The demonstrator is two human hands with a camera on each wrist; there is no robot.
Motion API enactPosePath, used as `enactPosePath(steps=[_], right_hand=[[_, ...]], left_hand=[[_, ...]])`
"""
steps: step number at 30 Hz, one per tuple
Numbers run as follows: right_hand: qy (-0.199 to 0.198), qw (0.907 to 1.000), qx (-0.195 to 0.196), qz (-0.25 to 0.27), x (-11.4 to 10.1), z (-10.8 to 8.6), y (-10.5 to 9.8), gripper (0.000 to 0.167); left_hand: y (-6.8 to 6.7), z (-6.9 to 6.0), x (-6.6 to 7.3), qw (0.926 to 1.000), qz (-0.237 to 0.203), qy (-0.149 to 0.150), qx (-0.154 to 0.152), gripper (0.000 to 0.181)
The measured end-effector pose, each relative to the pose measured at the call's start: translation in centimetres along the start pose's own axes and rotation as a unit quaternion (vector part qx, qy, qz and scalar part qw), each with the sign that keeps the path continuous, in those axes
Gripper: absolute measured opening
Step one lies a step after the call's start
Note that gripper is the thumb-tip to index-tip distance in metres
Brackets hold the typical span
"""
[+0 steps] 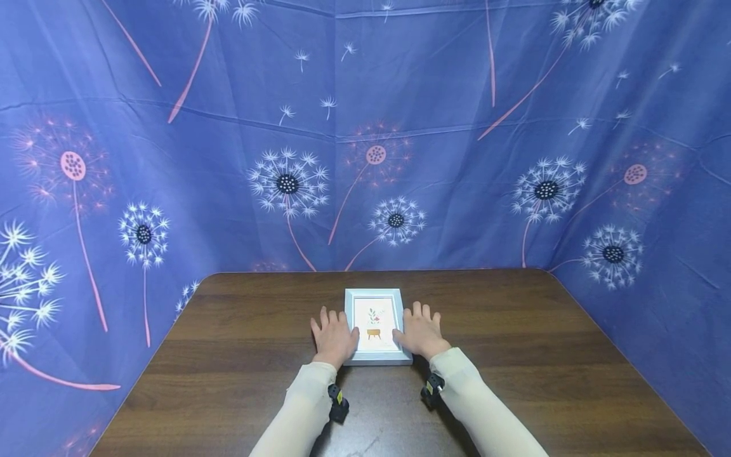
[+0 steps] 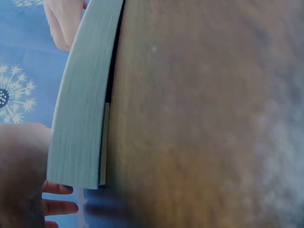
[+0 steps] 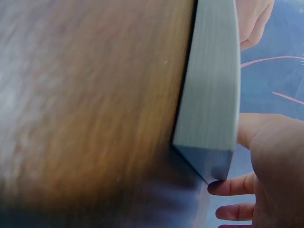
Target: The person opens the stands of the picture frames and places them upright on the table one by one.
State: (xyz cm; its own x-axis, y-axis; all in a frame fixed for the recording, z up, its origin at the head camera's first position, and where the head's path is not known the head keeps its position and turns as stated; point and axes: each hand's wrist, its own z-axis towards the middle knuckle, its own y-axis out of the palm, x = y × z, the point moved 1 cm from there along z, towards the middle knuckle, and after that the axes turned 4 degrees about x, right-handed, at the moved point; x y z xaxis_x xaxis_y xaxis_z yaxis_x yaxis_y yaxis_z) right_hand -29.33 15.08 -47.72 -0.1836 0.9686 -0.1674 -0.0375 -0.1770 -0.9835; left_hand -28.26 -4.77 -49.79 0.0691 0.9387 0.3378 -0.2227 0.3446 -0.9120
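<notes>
A pale blue-white picture frame (image 1: 378, 358) lies flat on the wooden table, its picture showing a plant above an orange pot. At its left side is my left hand (image 1: 334, 338), fingers spread and thumb on the frame's edge. My right hand (image 1: 421, 331) mirrors this at the right side, thumb over the border. In the left wrist view the frame's side (image 2: 78, 118) stands beside my left hand (image 2: 23, 171). The right wrist view has the frame's side (image 3: 209, 85) with a fingertip of my right hand (image 3: 280, 166) touching its corner.
The brown wooden table (image 1: 228, 406) extends around the frame on all sides. A blue cloth (image 1: 445, 190) with dandelion patterns hangs behind the table and along both sides. Small black cameras are strapped at both wrists.
</notes>
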Motion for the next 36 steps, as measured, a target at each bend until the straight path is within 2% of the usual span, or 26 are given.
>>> enactPosePath(steps=[11, 21, 28, 36], right_hand=[[-0.003, 0.9991, 0.016, 0.039, -0.1, -0.1, 0.3, 0.058], [-0.006, 0.9987, 0.029, 0.042, -0.2, -0.2, 0.4, 0.058], [-0.015, 0.9963, 0.064, 0.055, -0.3, -0.4, 0.0, 0.054], [-0.017, 0.9926, 0.104, 0.059, -0.6, -0.7, 0.2, 0.051]], left_hand=[[0.1, -0.1, 0.2, 0.9999, -0.010, 0.002, 0.007, 0.051], [0.0, -0.3, 0.4, 0.9997, -0.019, -0.004, 0.015, 0.050], [-0.5, -0.4, 0.8, 0.9979, -0.018, 0.007, 0.062, 0.044], [-0.9, -0.7, 1.2, 0.9967, -0.021, 0.004, 0.079, 0.044]])
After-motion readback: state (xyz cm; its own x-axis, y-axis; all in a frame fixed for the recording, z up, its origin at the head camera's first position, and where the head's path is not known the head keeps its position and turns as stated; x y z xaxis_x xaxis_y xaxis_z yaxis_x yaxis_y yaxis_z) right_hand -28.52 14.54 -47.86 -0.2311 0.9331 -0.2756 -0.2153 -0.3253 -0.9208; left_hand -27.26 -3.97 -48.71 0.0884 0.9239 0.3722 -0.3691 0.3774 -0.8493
